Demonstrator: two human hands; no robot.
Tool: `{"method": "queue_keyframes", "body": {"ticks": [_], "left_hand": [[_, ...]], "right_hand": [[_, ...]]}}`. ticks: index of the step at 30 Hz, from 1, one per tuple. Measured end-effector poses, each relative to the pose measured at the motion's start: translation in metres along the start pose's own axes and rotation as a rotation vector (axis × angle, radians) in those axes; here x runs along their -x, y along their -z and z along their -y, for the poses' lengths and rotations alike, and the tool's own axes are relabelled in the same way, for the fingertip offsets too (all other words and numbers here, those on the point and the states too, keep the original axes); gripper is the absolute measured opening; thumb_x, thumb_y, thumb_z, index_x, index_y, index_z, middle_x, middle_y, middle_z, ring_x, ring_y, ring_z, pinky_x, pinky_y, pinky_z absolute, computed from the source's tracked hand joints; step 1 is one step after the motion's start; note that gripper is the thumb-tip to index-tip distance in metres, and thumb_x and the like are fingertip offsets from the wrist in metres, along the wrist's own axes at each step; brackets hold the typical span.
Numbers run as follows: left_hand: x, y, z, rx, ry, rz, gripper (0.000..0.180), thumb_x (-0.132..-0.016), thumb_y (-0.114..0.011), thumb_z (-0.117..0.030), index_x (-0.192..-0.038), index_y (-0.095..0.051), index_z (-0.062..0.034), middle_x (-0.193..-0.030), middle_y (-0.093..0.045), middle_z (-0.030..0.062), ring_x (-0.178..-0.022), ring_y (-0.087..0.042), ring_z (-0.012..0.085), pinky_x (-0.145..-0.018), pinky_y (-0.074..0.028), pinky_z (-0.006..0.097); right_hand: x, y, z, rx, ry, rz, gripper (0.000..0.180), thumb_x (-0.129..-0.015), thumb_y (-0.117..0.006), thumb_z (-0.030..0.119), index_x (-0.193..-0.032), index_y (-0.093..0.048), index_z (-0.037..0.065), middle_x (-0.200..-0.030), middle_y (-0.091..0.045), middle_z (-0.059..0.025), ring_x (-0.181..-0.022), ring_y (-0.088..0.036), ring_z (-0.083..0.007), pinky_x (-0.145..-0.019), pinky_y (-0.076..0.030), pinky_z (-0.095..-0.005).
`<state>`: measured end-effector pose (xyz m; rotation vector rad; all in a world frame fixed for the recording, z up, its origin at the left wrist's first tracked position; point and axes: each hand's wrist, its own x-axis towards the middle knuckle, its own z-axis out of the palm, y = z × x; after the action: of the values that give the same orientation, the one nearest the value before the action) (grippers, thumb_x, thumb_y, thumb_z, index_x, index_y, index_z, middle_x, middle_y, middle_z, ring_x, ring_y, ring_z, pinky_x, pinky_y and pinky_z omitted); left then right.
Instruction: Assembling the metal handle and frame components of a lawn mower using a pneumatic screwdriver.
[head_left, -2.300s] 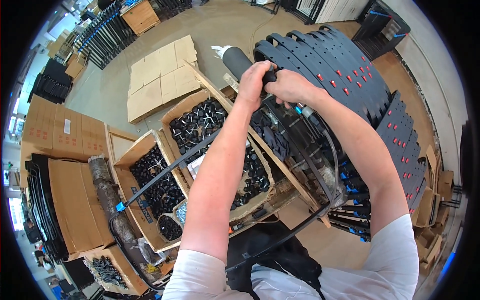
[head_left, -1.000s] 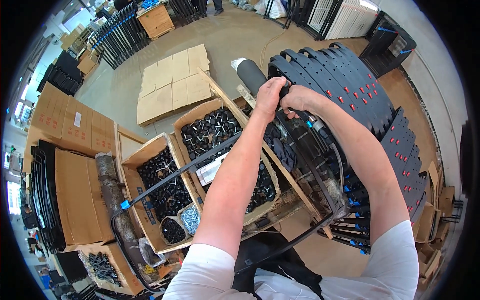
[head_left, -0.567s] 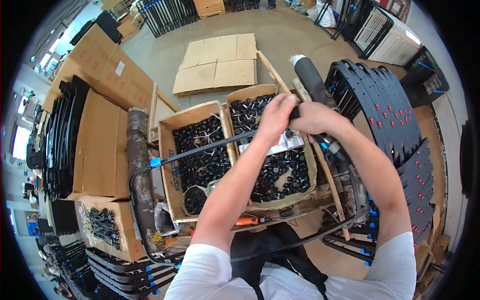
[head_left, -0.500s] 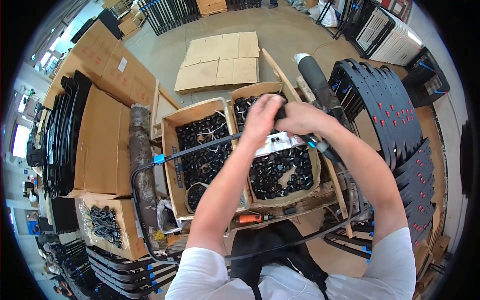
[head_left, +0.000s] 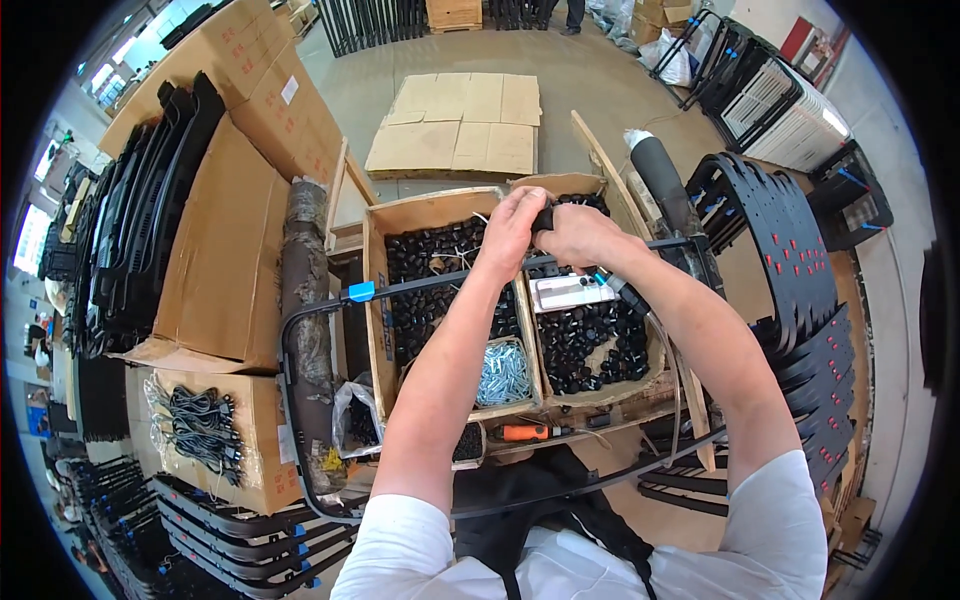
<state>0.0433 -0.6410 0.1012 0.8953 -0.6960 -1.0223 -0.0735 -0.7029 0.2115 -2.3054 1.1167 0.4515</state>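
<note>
My left hand and right hand meet above the far end of the right-hand parts bin. Both are closed around a small black piece, mostly hidden by the fingers; its kind is not clear. Just below them runs the top bar of a black tubular frame with blue tape on it. The frame loops round my forearms, its lower bar crossing in front of my body. Under my right wrist shows a dark hose fitting with a cyan part; whether my right hand holds it is hidden.
Wooden bins hold black plastic caps, with a tub of silvery screws in the left one. A white tray lies over the right bin. An orange-handled tool rests nearer me. Cartons stand left, curved black panels right.
The view has shifted, so the bins sit further right and the screw tub shows. The frame's top bar has swung, its right end now visible beyond my right forearm. My hands stay together.
</note>
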Motion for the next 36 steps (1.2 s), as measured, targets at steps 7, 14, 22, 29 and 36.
{"method": "queue_keyframes", "body": {"ticks": [7, 14, 22, 29, 36], "left_hand": [[0.003, 0.003, 0.007, -0.054, 0.046, 0.053, 0.029, -0.108, -0.061, -0.03, -0.115, -0.069, -0.0038, -0.103, -0.066, -0.0001, -0.097, -0.057, 0.0102, -0.09, -0.048, 0.029], [0.004, 0.007, 0.01, -0.047, 0.078, 0.042, 0.032, -0.108, -0.062, -0.033, -0.116, -0.069, -0.0035, -0.105, -0.067, 0.0009, -0.098, -0.059, 0.0112, -0.09, -0.049, 0.03], [-0.002, 0.006, 0.002, 0.004, 0.082, 0.061, 0.031, -0.106, -0.061, -0.032, -0.114, -0.072, -0.0032, -0.106, -0.07, 0.0034, -0.099, -0.062, 0.0135, -0.091, -0.05, 0.031], [0.003, 0.002, -0.009, 0.02, 0.091, 0.077, 0.029, -0.105, -0.062, -0.031, -0.108, -0.072, -0.0037, -0.103, -0.069, 0.0029, -0.097, -0.062, 0.0139, -0.091, -0.05, 0.031], [0.128, -0.081, -0.045, 0.132, 0.112, 0.348, 0.025, -0.108, -0.064, -0.028, -0.118, -0.067, -0.005, -0.108, -0.066, -0.0015, -0.099, -0.059, 0.009, -0.092, -0.049, 0.029]], "right_hand": [[-0.001, -0.016, -0.009, -0.112, -0.02, -0.05, 0.046, -0.091, -0.06, 0.043, -0.094, -0.075, -0.001, -0.072, -0.074, -0.0169, -0.068, -0.075, -0.0295, -0.071, -0.058, -0.0429], [-0.02, -0.023, -0.019, -0.259, -0.092, 0.061, 0.033, -0.084, -0.067, 0.032, -0.086, -0.075, 0.0, -0.071, -0.073, -0.0148, -0.068, -0.075, -0.0275, -0.068, -0.058, -0.0404], [-0.031, -0.018, -0.018, -0.348, 0.01, 0.015, 0.017, -0.072, -0.071, 0.013, -0.077, -0.072, -0.003, -0.074, -0.073, -0.0133, -0.066, -0.071, -0.0227, -0.061, -0.054, -0.036], [0.008, -0.003, 0.005, -0.182, -0.032, -0.043, 0.028, -0.072, -0.07, 0.018, -0.09, -0.076, -0.003, -0.087, -0.076, -0.0183, -0.081, -0.075, -0.0301, -0.073, -0.058, -0.0392], [0.186, -0.005, -0.006, 0.069, -0.055, 0.002, 0.04, -0.082, -0.062, 0.03, -0.082, -0.073, -0.009, -0.085, -0.073, -0.0299, -0.085, -0.073, -0.0466, -0.081, -0.058, -0.0517]]}}
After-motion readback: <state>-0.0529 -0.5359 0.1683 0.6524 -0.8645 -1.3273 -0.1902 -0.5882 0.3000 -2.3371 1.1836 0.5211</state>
